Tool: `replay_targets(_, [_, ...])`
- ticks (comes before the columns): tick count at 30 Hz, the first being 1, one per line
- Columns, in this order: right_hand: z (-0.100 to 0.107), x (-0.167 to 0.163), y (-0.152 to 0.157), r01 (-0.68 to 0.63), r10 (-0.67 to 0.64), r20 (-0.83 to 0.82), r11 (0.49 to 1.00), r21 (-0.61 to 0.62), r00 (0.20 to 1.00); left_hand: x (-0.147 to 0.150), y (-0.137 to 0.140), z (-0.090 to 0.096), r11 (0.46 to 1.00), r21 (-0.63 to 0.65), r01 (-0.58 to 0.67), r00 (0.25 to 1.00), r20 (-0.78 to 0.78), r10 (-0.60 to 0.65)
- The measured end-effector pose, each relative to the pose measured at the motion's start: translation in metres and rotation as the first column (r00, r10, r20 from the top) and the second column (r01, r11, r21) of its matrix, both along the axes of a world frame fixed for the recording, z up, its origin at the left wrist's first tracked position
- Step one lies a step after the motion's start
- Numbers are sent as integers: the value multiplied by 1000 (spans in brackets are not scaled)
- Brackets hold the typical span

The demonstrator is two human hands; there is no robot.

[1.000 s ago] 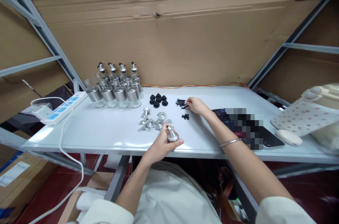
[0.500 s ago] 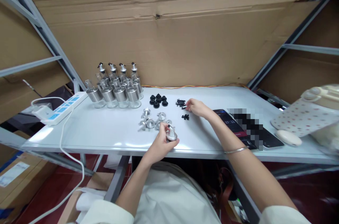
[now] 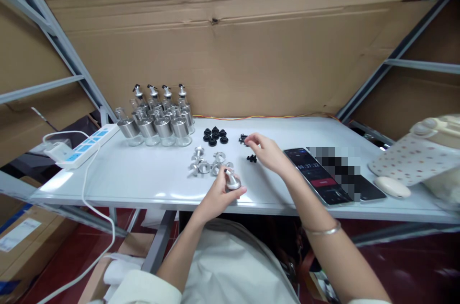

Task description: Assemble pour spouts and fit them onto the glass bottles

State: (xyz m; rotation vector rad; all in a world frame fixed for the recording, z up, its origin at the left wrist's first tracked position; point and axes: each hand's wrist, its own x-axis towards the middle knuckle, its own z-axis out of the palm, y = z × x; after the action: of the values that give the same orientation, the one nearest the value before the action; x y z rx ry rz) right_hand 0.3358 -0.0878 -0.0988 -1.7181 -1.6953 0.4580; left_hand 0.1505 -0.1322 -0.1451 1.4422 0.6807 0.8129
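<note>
My left hand (image 3: 219, 196) is closed around a silver pourer spout (image 3: 233, 181) with a black tip, held just over the table's front edge. At the pile of slim black plastic pieces (image 3: 243, 137), my right hand (image 3: 268, 151) has thumb and fingers pinched together; what lies between them, if anything, is hidden. Just below those fingers is a cluster of tiny black parts (image 3: 252, 158). Beside my left hand lie several loose silver spout pieces (image 3: 204, 167). Farther back sits a group of round black stoppers (image 3: 214, 137).
Several glass bottles with metal sleeves (image 3: 163, 127) stand at the back left, the rear ones topped with spouts. A power strip (image 3: 89, 146) lies at the left. Right of my arm are a phone (image 3: 316, 172), a white oval case (image 3: 391, 187) and a dotted jug (image 3: 398, 160).
My right hand has shifted slightly, its fingers now more bunched beside the black pieces, and its forearm has swung left, uncovering more of the phone. The left hand still holds the spout.
</note>
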Motion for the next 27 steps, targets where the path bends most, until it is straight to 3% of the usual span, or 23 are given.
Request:
replay_targets(2, [-6, -16, -19, -65, 82, -176, 993, 98, 981, 1, 0, 1, 1000, -7, 7, 1000, 13, -7])
replay_targets(5, [-27, -38, -39, -13, 55, -400, 994, 107, 915, 2, 2, 0, 1000, -12, -2, 999, 34, 2])
replay_targets(10, [-53, -49, -49, -19, 68, -723, 997, 76, 688, 1, 3, -3, 999, 33, -16, 1000, 12, 15])
replay_targets(19, [-50, -45, -55, -199, 167, -827, 978, 68, 537, -2, 1, 3, 998, 68, 9, 1000, -22, -8])
replay_targets(27, [-51, -44, -58, -262, 226, -820, 960, 97, 526, -1, 2, 3, 997, 74, 0, 1000, 6, -1])
